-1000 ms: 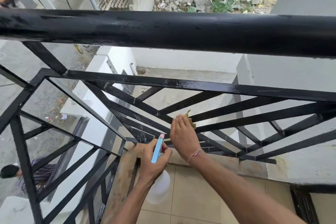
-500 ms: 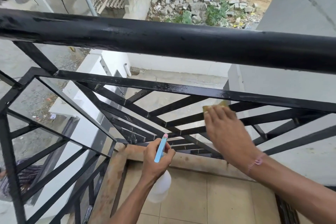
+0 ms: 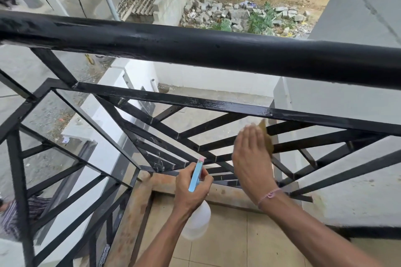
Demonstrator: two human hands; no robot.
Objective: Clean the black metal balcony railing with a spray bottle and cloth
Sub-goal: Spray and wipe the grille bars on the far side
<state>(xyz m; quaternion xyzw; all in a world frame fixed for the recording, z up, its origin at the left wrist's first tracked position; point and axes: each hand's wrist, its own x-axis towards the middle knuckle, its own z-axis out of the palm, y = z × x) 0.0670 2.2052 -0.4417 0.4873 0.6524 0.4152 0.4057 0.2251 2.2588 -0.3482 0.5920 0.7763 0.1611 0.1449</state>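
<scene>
Black metal railing (image 3: 195, 54) spans frame, top bar upper half | right hand (image 3: 252, 158) centre-right, fingers straight, presses tan cloth (image 3: 267, 136) against slanted bars | left hand (image 3: 191, 191) lower centre, curled round spray bottle (image 3: 198, 221), blue trigger head up | tiled floor (image 3: 227, 245) below.
</scene>
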